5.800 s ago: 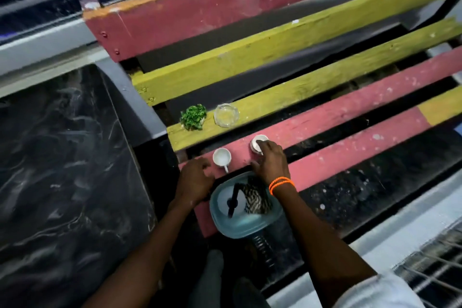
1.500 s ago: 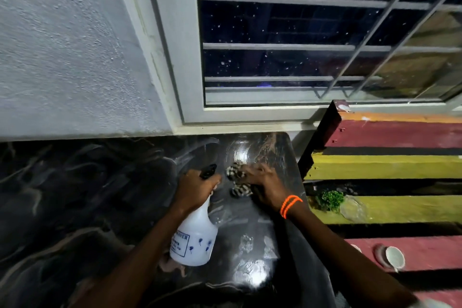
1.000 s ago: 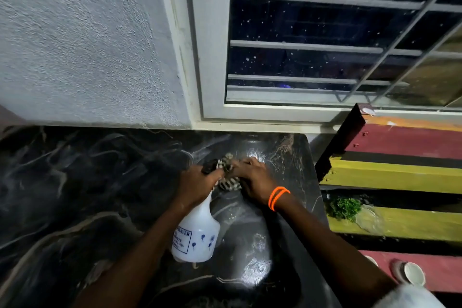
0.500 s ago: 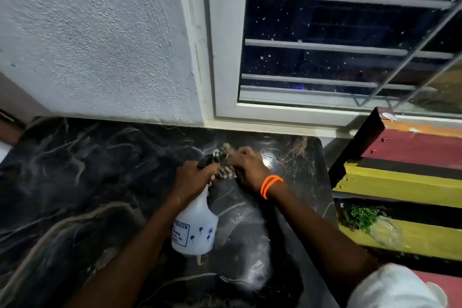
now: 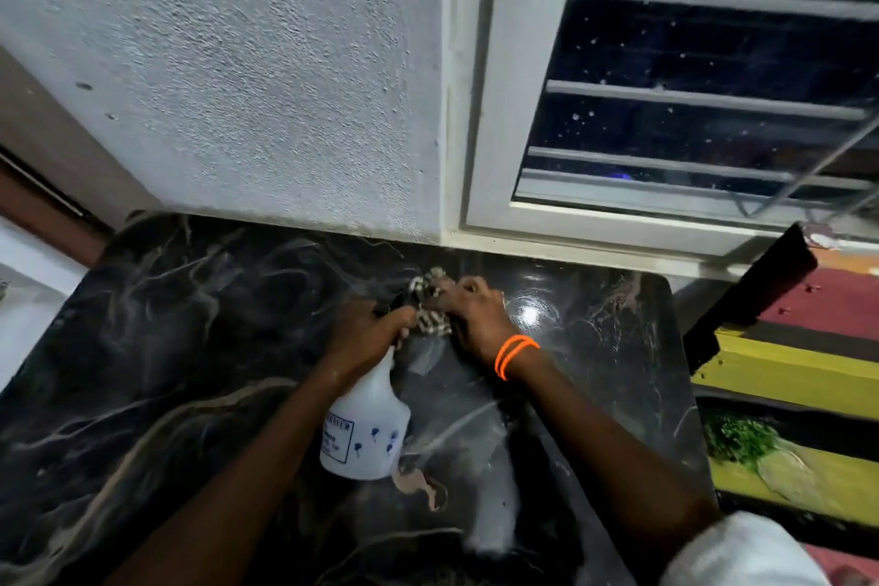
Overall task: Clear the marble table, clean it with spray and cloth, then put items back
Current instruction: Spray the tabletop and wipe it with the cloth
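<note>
The black marble table (image 5: 190, 362) with pale veins fills the lower left and middle. My left hand (image 5: 368, 335) grips the neck of a white spray bottle (image 5: 364, 428), whose body hangs toward me over the tabletop. My right hand (image 5: 468, 316), with orange bands at the wrist, presses a black-and-white patterned cloth (image 5: 428, 307) onto the marble near the table's far edge. The cloth is bunched and mostly hidden between both hands. Wet streaks shine on the marble close to my right forearm.
A rough white wall (image 5: 247, 71) and a barred window (image 5: 704, 100) rise directly behind the table. On the right stands a red and yellow slatted bench (image 5: 799, 371), with a small green plant (image 5: 737, 438) and a glass dish (image 5: 785, 473) on a yellow slat.
Since the bench frame, both hands took up the bottle and cloth at the table. Over the last second the cloth and hands shifted left along the far edge.
</note>
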